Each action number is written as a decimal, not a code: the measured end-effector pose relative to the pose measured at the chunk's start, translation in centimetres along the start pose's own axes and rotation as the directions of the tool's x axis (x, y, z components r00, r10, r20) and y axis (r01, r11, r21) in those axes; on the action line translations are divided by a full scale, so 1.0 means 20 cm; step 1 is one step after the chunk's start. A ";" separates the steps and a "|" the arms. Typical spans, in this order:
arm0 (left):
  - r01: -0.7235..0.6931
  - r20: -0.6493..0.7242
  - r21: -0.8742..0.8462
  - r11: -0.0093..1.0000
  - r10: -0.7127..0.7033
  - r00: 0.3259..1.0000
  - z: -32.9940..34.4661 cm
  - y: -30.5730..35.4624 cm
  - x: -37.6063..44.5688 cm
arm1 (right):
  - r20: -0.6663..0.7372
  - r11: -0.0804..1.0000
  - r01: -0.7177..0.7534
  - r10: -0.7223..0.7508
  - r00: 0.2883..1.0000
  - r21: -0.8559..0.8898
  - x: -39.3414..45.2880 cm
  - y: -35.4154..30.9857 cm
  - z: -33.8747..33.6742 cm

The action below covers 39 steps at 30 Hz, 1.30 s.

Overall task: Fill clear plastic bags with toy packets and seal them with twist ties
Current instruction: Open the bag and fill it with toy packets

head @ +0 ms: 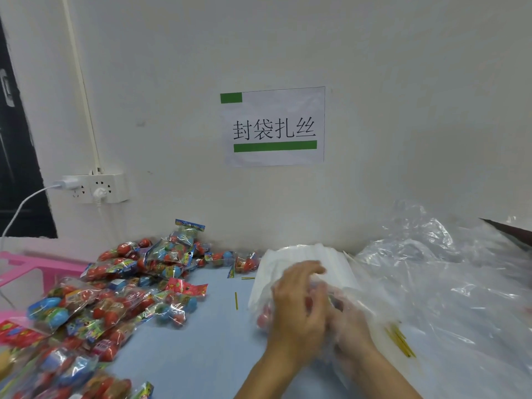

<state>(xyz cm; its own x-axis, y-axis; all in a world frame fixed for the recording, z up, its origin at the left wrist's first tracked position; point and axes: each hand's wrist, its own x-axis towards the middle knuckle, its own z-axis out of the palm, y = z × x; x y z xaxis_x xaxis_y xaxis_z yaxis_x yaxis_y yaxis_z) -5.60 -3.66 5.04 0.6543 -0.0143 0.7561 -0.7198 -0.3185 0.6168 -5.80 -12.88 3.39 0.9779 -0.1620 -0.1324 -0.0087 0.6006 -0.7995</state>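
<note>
Left hand [299,306] curled over a clear plastic bag [266,308] with red toy packets inside, gripping it. Right hand [349,326] inside the film, grip unclear. Left of both hands, heaped red-and-blue toy packets [115,292]; right, thin yellow-green twist ties [400,341].

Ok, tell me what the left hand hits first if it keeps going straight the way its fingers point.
Probably the stack of flat clear bags just beyond the left hand; past that, the wall. Depth is hard to judge.
</note>
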 end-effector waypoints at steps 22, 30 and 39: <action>0.687 -0.090 0.225 0.691 -0.687 0.721 -0.17 -0.43 -0.04 | 0.029 0.990 0.030 -0.027 0.999 -0.140 -0.04 0.00 -0.01; 0.646 -0.064 0.253 0.720 -0.654 0.754 -0.18 -0.42 -0.06 | -0.026 0.918 0.271 -0.291 0.956 -0.288 0.01 0.00 -0.01; 0.613 -0.070 0.253 0.748 -0.618 0.783 -0.17 -0.40 -0.04 | 0.094 0.950 0.196 -0.177 0.980 -0.244 0.02 0.02 0.01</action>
<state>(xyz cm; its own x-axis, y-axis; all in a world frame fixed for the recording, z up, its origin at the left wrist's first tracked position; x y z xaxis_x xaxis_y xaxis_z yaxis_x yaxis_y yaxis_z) -1.29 2.12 0.25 0.9408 0.2522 0.2264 -0.0788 -0.4868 0.8700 -5.48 -12.62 3.17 0.9792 -0.1914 0.0674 0.1319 0.3478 -0.9282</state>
